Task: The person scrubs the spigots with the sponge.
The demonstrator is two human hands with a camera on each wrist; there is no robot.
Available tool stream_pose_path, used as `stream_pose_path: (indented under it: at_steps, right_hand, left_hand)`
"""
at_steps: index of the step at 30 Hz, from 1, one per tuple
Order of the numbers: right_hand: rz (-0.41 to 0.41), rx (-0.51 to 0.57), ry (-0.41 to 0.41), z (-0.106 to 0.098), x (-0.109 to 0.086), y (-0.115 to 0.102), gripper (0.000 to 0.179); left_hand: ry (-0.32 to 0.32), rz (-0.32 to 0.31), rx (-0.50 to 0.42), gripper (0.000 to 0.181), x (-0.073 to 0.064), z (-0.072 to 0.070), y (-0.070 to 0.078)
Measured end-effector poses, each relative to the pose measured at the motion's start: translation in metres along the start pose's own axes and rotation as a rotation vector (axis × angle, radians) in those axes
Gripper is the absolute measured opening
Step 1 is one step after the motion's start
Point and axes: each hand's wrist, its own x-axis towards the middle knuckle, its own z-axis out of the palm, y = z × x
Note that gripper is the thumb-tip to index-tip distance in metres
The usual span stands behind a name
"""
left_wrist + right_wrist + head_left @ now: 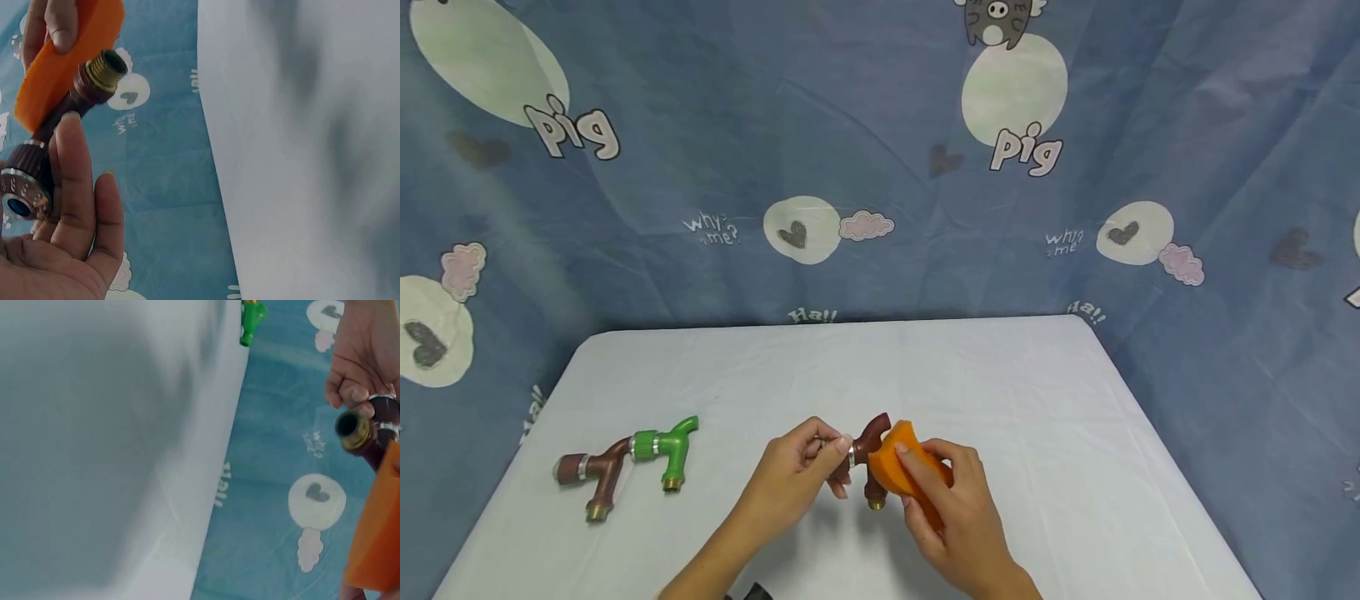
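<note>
A brown faucet (871, 435) with a brass threaded end is held above the white table, its handle end gripped by my left hand (793, 475). My right hand (962, 517) holds an orange sponge (891, 467), thumb on the near face, against the side of the faucet body. From the left wrist view, the sponge (59, 62) lies along the faucet's far side, and the open brass thread (105, 72) points up and right. The right wrist view catches the sponge (375, 531) at its right edge, partly covering the faucet.
To the left on the white table (1000, 375) lie another brown faucet (606, 467) and a green faucet (673, 446), end to end. A small dark object (758, 592) shows at the bottom edge. Blue printed cloth (880, 125) hangs behind the table.
</note>
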Motion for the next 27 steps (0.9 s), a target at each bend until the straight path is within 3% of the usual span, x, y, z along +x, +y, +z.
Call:
stream_pose_path:
  at_steps: [4,7,11,16,23,27]
  right_hand:
    - [-0.009,-0.032,-0.089,-0.001,-0.005,-0.001,0.042]
    - [-0.006,-0.025,-0.130,-0.003,-0.008,0.001,0.054]
    - [0.028,0.066,-0.087,-0.007,-0.008,0.005,0.058]
    - [0.019,0.156,0.006,-0.006,-0.001,0.006,0.044]
    - [-0.045,0.086,-0.037,-0.001,0.007,-0.001,0.044]
    - [-0.068,-0.001,-0.047,-0.003,0.009,-0.002,0.040]
  left_hand:
    - [0.036,-0.033,0.020,0.033,0.000,0.000,0.000]
    - [0.055,-0.052,0.017,0.031,0.001,0.000,-0.001]
    - [0.070,-0.062,-0.006,0.032,0.005,0.000,0.000]
    - [0.070,-0.065,-0.014,0.037,0.006,0.000,0.002]
    - [0.048,-0.072,0.006,0.039,0.006,0.008,0.007]
    - [-0.009,-0.071,0.009,0.040,0.006,0.009,0.007]
